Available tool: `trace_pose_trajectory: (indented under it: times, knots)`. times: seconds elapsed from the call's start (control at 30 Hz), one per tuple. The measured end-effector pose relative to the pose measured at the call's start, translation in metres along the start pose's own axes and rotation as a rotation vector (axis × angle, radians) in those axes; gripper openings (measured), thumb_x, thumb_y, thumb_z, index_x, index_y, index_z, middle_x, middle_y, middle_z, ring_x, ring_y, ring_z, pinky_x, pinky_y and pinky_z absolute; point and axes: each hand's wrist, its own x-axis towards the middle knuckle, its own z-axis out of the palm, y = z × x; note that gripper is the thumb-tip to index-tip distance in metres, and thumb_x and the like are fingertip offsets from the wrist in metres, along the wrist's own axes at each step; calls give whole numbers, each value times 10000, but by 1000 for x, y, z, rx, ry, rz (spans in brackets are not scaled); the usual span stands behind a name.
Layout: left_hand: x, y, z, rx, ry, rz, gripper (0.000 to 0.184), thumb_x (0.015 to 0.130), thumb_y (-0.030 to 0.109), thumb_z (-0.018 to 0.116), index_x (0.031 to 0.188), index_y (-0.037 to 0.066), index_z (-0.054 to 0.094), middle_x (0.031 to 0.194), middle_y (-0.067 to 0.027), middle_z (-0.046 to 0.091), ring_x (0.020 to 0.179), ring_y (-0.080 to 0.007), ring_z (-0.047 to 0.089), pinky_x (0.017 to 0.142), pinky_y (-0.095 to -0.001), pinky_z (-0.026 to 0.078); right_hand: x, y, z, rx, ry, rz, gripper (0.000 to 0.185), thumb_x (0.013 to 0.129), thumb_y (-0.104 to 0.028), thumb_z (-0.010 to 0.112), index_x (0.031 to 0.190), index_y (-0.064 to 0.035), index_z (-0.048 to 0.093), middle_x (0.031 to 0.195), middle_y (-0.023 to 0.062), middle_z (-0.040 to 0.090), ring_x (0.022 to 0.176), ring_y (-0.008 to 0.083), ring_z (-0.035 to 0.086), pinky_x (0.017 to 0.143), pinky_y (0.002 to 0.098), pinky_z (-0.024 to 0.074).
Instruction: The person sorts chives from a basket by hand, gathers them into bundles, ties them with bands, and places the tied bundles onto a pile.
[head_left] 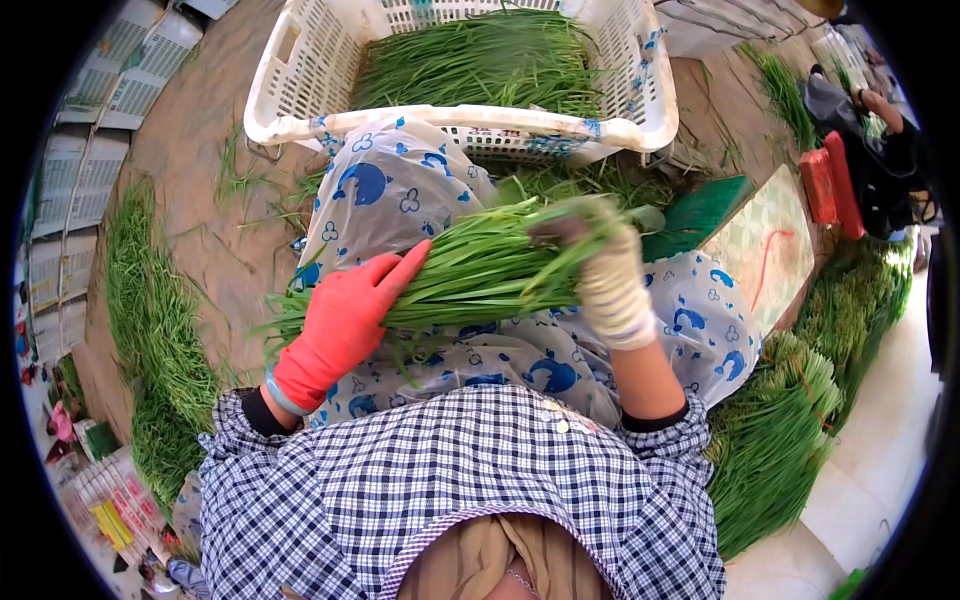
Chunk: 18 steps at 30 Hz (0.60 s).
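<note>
A bunch of long green chives (480, 265) lies across my lap, over a plastic apron (370, 190) printed with blue whales. My left hand (345, 320), in a red rubber glove, grips the left part of the bunch, with two fingers stretched along its top. At the bunch's right end is my right hand (605, 270) in a pale striped knit glove with dark fingertips. That hand is smeared by motion, and some chive blades cross in front of it. Whether its fingers close on the blades cannot be made out.
A white plastic crate (460, 122) with chives inside stands ahead. Loose chives (150, 320) lie on the left floor; tied bundles (770, 440) are piled at right. A green board (700, 215) and red object (825, 185) lie right. Another person (880, 130) is at far right.
</note>
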Motion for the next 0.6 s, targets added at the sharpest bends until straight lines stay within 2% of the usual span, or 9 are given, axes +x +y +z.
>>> trace_pose_trajectory:
  times: [0.07,0.13,0.2,0.3,0.33,0.37,0.43,0.5,0.6]
  knots:
    - [-4,-5,7,-3,47,23,735,725,-2,602,1420,200,475,1098,-62,627,829,-282,647,666,-365,517,-13,-26,-19,150,172,37,331,917,-402,651,969,-78,612,885,58,638,710,164,638,668,317,565]
    - [-5,-8,11,-9,91,56,726,737,5,584,1423,211,470,1061,-52,619,816,-264,642,657,-368,515,-7,-35,-66,368,21,-43,283,932,-381,633,949,-99,612,743,8,526,460,105,472,368,246,386]
    - [-5,-9,12,53,79,102,697,742,23,588,1397,244,499,1090,-38,609,813,-253,637,660,-363,515,-7,-55,-115,229,119,-58,259,939,-351,630,922,-94,599,703,-7,505,393,81,425,307,200,269]
    - [-3,-9,15,77,82,135,677,748,46,587,1380,277,513,1111,-30,598,805,-239,633,655,-352,513,-5,-74,-110,-768,167,121,235,886,-239,689,1011,-48,634,917,66,622,651,127,561,585,248,467]
    - [-3,-9,14,78,74,143,677,748,46,587,1380,277,513,1111,-30,598,805,-239,633,655,-352,513,-5,-76,-70,-775,120,109,312,812,-214,751,1035,-26,640,919,52,624,803,134,588,767,267,483]
    - [-2,-9,13,94,66,148,672,751,52,584,1379,282,515,1112,-29,597,806,-235,631,655,-349,513,-1,-65,-46,-704,18,74,415,743,-234,808,1076,-43,649,949,75,633,862,196,620,789,302,502]
    - [1,-7,12,115,64,155,668,753,58,582,1377,287,516,1114,-28,597,807,-232,630,654,-347,513,19,-54,-2,-1445,-282,-60,549,695,-380,822,1125,-81,656,1086,134,628,948,316,640,859,404,514]
    - [-1,-7,12,150,37,148,672,746,68,591,1373,300,519,1129,-28,598,809,-224,628,658,-337,510,36,-13,3,-1500,-575,-109,435,753,-398,771,1026,-68,695,1075,125,642,935,315,648,832,406,522]
    - [-7,-9,15,204,22,150,669,742,72,597,1365,306,529,1168,-27,598,804,-220,625,666,-331,508,40,19,-12,-797,-434,6,301,853,-297,705,1008,-39,694,832,77,659,820,244,648,751,353,519]
